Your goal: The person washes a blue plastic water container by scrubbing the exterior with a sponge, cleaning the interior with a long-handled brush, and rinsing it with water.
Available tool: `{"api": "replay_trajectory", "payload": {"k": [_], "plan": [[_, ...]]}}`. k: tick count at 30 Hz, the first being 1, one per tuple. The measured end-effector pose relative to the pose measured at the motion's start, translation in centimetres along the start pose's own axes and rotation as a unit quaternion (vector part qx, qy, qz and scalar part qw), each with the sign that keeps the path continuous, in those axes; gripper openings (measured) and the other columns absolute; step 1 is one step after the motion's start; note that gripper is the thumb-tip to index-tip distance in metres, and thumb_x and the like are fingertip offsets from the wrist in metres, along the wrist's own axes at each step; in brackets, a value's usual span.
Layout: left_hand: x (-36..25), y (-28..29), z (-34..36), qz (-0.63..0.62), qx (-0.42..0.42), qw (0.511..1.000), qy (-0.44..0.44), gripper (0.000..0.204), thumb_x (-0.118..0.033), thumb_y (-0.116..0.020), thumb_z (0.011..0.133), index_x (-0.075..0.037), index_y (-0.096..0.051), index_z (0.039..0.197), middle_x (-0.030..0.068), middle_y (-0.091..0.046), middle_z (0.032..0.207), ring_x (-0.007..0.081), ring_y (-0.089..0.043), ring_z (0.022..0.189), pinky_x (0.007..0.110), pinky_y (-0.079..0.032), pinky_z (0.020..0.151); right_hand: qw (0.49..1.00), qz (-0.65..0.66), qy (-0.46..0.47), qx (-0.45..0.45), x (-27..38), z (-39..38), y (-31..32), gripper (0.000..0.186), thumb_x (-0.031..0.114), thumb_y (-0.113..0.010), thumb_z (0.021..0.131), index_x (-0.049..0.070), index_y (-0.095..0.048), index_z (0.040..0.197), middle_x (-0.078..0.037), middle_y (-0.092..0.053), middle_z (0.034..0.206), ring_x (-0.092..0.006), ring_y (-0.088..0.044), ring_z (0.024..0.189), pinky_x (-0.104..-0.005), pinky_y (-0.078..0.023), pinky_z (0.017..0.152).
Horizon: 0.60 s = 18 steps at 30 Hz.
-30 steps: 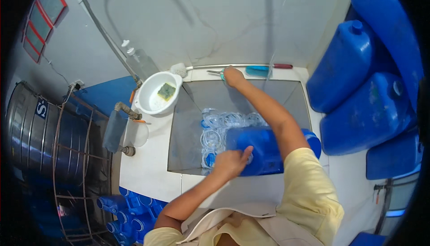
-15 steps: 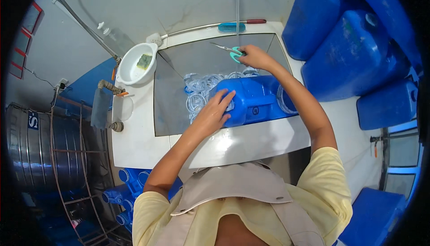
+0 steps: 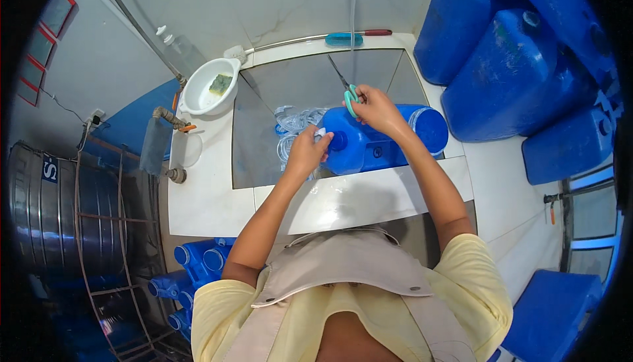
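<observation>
A blue water jug lies on its side over the basin, its small spout toward the left and its wide round cap toward the right. Beside the spout, my left hand is closed in a pinch, with a small whitish scrap at the fingertips. Just above the jug, my right hand grips the teal handles of a pair of scissors. Their blades point away, up and to the left. Clear plastic rings are heaped in the basin left of the jug, partly behind my left hand.
A white bowl with a sponge stands on the left ledge, near a pipe tap. Behind the basin lies a teal brush. Large blue containers crowd the right side. More blue jugs sit below left.
My right hand has come closer to the jug, and the scissors have swung from pointing left to pointing away. My left hand has gone from spread over the spout to pinching beside it.
</observation>
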<state>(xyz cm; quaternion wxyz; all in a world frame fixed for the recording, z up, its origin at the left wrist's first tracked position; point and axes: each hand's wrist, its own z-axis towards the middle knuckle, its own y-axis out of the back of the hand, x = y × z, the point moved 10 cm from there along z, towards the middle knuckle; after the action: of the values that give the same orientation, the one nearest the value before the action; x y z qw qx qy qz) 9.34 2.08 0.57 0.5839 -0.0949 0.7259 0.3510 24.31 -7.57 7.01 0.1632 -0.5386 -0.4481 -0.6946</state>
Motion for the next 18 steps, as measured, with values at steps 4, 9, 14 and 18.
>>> {"api": "replay_trajectory", "payload": {"k": [4, 9, 14, 18], "plan": [[2.3, 9.0, 1.0, 0.185, -0.148, 0.963, -0.128, 0.041, -0.033, -0.058, 0.086, 0.004, -0.053, 0.103, 0.0167, -0.060, 0.066, 0.0294, -0.059, 0.061, 0.040, -0.047, 0.059, 0.998, 0.049, -0.015, -0.040, -1.7, -0.8, 2.2, 0.026, 0.022, -0.059, 0.080, -0.002, -0.057, 0.090, -0.015, -0.061, 0.071, -0.0217, -0.061, 0.061, -0.0333, -0.047, 0.057], [-1.1, 9.2, 0.1, 0.315, -0.175, 0.927, -0.106, 0.046, -0.041, -0.052, 0.087, 0.002, -0.054, 0.102, 0.0230, -0.060, 0.081, 0.0433, -0.057, 0.072, 0.048, -0.045, 0.071, 0.937, -0.310, -0.071, -0.142, -7.0, -3.2, 11.9, 0.031, 0.028, -0.052, 0.086, 0.002, -0.049, 0.102, -0.027, -0.060, 0.092, -0.0440, -0.056, 0.090, -0.0488, -0.044, 0.077], [-4.8, -2.7, -1.8, 0.289, 0.061, 0.950, -0.101, 0.036, -0.033, -0.056, 0.085, -0.004, -0.052, 0.105, 0.0263, -0.056, 0.101, 0.0475, -0.056, 0.080, 0.051, -0.044, 0.073, 0.951, -0.276, -0.064, -0.121, -11.4, -2.7, 13.3, 0.044, 0.040, -0.055, 0.084, 0.000, -0.047, 0.100, -0.028, -0.060, 0.093, -0.0429, -0.058, 0.089, -0.0441, -0.045, 0.077], [-9.0, -1.9, -5.0, 0.305, 0.040, 0.867, -0.392, 0.036, -0.031, -0.060, 0.082, -0.004, -0.052, 0.104, 0.0237, -0.050, 0.114, 0.0420, -0.053, 0.093, 0.044, -0.046, 0.075, 0.957, -0.249, -0.095, -0.115, -11.4, -3.6, 13.7, 0.048, 0.045, -0.058, 0.082, 0.001, -0.048, 0.098, -0.026, -0.060, 0.087, -0.0387, -0.060, 0.084, -0.0409, -0.045, 0.072]]}}
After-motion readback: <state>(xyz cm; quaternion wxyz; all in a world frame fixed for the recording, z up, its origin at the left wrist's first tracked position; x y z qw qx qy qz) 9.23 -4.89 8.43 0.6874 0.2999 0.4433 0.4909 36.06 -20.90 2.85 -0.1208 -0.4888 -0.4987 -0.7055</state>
